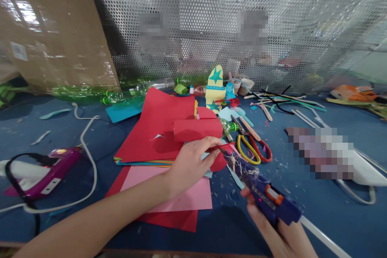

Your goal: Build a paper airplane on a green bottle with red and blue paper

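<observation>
Head view: blue-and-orange glue gun flecked with pale strands.

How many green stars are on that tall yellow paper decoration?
2 in view: an upper star near the rounded top of the yellow paper decoration, and a lower star at its foot. Any on its far side would be hidden.

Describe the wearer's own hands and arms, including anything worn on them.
The left hand is bare, with no glove or ring showing; no sleeve, watch or bracelet shows on its slim forearm. The right hand is gloveless too, but partly hidden, so I can't rule out a ring; its forearm is out of view.
</observation>
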Tool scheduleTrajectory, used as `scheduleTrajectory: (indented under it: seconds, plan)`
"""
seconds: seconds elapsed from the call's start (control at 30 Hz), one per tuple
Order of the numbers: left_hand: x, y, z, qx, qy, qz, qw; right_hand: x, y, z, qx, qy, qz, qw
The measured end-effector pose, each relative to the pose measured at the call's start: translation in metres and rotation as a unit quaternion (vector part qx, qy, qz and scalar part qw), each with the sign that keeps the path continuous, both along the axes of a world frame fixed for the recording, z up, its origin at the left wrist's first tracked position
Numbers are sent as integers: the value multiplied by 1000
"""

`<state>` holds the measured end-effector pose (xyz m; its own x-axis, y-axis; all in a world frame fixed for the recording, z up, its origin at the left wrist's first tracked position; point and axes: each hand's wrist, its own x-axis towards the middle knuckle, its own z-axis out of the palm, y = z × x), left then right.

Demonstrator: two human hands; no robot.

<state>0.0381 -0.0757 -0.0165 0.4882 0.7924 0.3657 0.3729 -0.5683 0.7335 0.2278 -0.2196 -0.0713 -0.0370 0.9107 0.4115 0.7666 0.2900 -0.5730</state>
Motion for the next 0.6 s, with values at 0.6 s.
scheduleTrajectory:
  seconds: [0.6]
  plan:
    - [-2, 3, -6, 176, 45, -4, 983, -17, -3, 2, -11, 88, -81, 993]
